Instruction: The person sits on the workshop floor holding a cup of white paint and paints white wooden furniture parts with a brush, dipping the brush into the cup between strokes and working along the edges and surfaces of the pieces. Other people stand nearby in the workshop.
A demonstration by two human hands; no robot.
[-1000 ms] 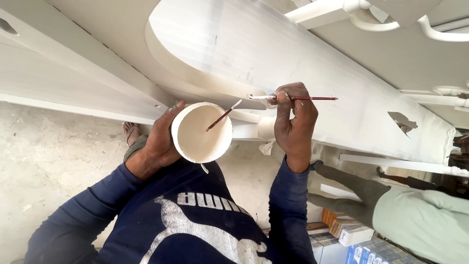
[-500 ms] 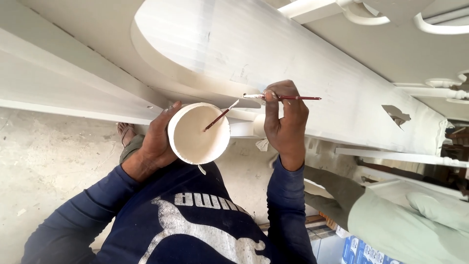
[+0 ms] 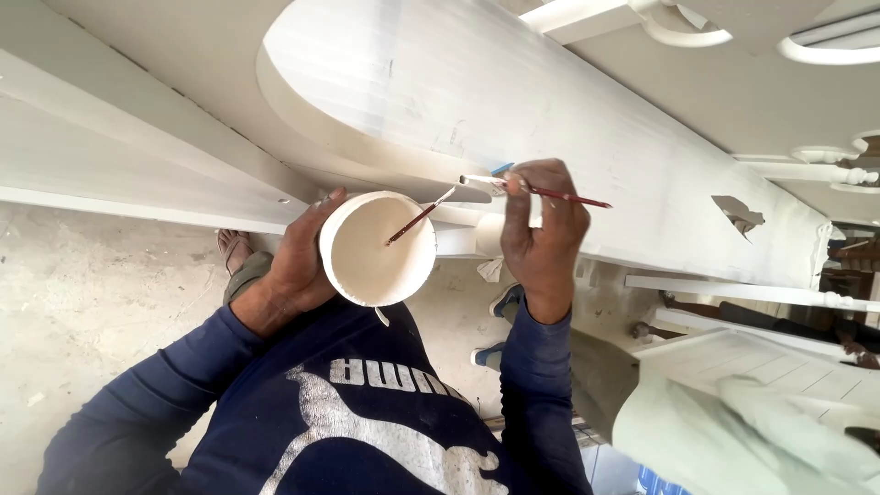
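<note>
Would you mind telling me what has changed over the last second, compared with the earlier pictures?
Very little. The right hand has slid its thin brush slightly leftward along the white wooden panel. The left hand keeps its grip on the white paint bowl, where a second brush still rests. Nothing was picked up or let go.

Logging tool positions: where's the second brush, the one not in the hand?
Head view, centre: the spare brush rests in the white paint bowl held by the left hand, its tip toward the right hand.
</note>
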